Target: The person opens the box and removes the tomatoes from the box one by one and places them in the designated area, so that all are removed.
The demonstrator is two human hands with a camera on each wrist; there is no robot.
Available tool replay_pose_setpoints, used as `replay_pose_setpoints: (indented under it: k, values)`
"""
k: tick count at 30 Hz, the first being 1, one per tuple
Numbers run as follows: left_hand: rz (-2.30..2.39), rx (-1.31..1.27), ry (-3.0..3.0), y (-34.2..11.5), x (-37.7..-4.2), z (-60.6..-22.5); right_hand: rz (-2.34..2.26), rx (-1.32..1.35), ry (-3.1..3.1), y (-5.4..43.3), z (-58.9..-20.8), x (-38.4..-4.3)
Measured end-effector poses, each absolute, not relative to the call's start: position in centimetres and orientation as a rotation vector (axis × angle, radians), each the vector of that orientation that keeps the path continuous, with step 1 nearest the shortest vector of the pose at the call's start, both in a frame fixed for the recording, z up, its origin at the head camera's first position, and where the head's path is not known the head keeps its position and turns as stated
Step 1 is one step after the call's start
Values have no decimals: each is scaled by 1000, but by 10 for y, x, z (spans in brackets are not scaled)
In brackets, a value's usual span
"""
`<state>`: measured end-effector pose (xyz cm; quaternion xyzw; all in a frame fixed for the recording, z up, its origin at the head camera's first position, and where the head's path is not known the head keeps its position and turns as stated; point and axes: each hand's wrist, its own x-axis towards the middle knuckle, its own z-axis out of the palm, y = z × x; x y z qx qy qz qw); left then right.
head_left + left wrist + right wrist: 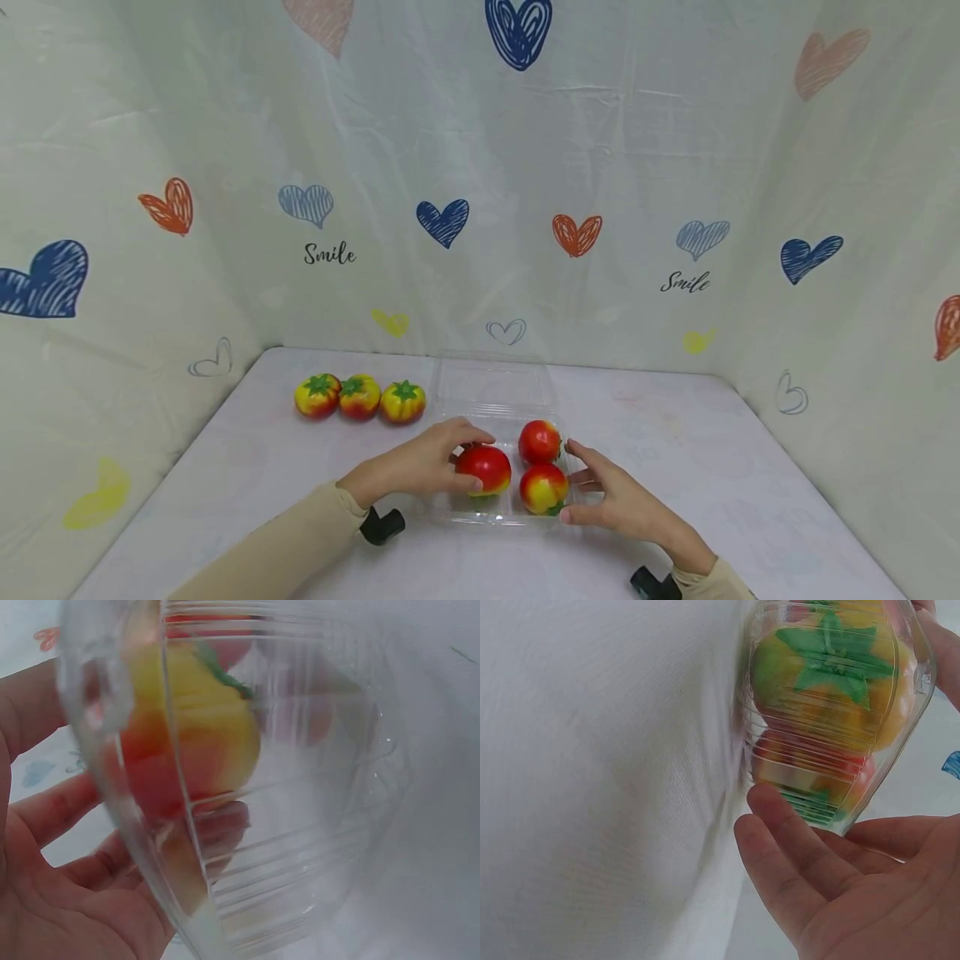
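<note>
A clear plastic clamshell box [495,518] lies with its lid raised at the back. My left hand [427,461] reaches over the box's left side, thumb in front and fingers behind a red-and-yellow tomato-like fruit [487,472], which it grips. The left wrist view shows this fruit [195,742] through the clear wall, green top facing the camera. Two similar fruits, one behind [540,442] and one in front [543,489], sit in the right half of the box. My right hand [618,500] is at the box's right side, fingers loosely bent and spread; the right wrist view shows its fingertips [761,799] close to the wall.
Three more red-and-yellow fruits with green tops, among them the middle one [360,397], stand in a row at the back left of the white-covered table [697,450]. The transparent lid [491,385] reaches toward the heart-printed curtain [630,150] behind the table.
</note>
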<state>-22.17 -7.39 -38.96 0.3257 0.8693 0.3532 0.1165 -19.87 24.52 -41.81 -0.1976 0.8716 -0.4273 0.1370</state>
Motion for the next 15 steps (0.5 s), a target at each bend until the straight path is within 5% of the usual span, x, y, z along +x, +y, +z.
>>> replay_pose_setpoints:
  k: [15]
  values:
    - [1226, 890, 2567, -84, -220, -382, -1238, -548, 2515, 244, -417, -199]
